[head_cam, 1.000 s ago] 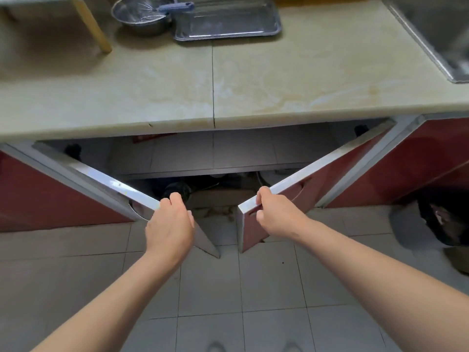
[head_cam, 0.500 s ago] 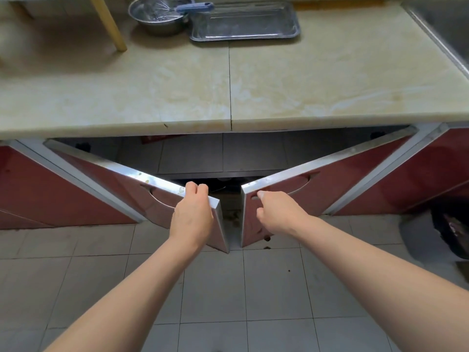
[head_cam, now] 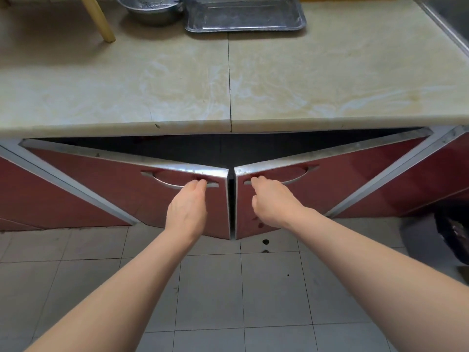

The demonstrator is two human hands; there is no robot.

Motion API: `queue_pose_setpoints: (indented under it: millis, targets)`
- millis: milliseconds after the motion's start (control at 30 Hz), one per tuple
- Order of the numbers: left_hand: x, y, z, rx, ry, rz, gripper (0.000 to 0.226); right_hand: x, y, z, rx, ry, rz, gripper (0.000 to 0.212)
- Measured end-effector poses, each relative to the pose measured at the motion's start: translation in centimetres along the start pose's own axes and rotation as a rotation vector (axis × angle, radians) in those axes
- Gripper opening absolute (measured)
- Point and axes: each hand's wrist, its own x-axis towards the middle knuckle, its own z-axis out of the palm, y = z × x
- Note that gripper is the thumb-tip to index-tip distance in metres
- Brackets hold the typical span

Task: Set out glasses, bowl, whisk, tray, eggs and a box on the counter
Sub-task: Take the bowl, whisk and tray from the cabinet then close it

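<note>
Both arms are stretched forward and down towards two red cabinet doors under the counter (head_cam: 304, 80). The left door (head_cam: 101, 189) and the right door (head_cam: 355, 184) are swung nearly together, so that only a narrow dark gap is left between their free edges, while a dark wedge of the cabinet inside is seen above them, under the counter edge.

The left hand (head_cam: 186, 212) is laid with its fingertips on the right end of the curved metal handle (head_cam: 162, 180) of the left door. The right hand (head_cam: 272, 204) is placed with its fingertips on the left end of the right door's handle (head_cam: 297, 177), and its thumb is held apart, lower on the red panel. Both hands are seen from the back, so it cannot be told whether the fingers are hooked round the handles or only pressed against them; nothing else is held in either hand.

On the counter, far from the hands, at the back, a metal bowl (head_cam: 152, 13) is set, partly cut by the upper edge of the view. Just beside it, on its right, a flat metal tray (head_cam: 245, 19) is laid. A slanted wooden leg (head_cam: 97, 19) is standing on the counter to the left of the bowl, and the corner of a steel sink (head_cam: 446, 16) is seen at the far right.

The floor (head_cam: 210, 288) is covered with grey tiles, and two small dark spots (head_cam: 265, 241) are seen on it under the right door. A dark bag (head_cam: 454, 232) is placed on the floor at the right edge.
</note>
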Motion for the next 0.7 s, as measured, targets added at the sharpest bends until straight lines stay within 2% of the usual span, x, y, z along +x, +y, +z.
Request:
queue_pose_setpoints:
  millis: [133, 200, 267, 367, 400, 567, 700]
  targets:
    - [2.2, 0.3, 0.1, 0.021, -0.031, 0.033, 0.052, 2.6, -0.4, 0.2, -0.029, 0.024, 0.016, 0.057]
    - [3.5, 0.4, 0.1, 0.047, -0.073, 0.035, 0.064, 4.0, -0.8, -0.1, -0.041, 0.012, 0.047, 0.062]
    - [4.6, 0.7, 0.0, 0.08, -0.112, 0.032, 0.072, 5.2, -1.2, -0.5, -0.056, -0.001, 0.088, 0.055]
    - [6.0, 1.1, 0.0, 0.119, -0.139, 0.023, 0.074, 6.0, -1.8, -1.2, -0.096, 0.011, 0.109, 0.027]
    - [6.5, 1.2, 0.0, 0.134, -0.151, 0.019, 0.076, 6.2, -1.9, -1.2, -0.109, 0.021, 0.107, 0.025]
    - [7.9, 2.2, 0.3, 0.218, -0.213, 0.004, 0.078, 6.6, -1.9, -1.1, -0.137, 0.082, 0.113, 0.02]
    - [7.9, 2.3, 0.5, 0.257, -0.251, 0.008, 0.082, 7.1, -1.7, 0.2, -0.187, 0.032, 0.094, 0.041]
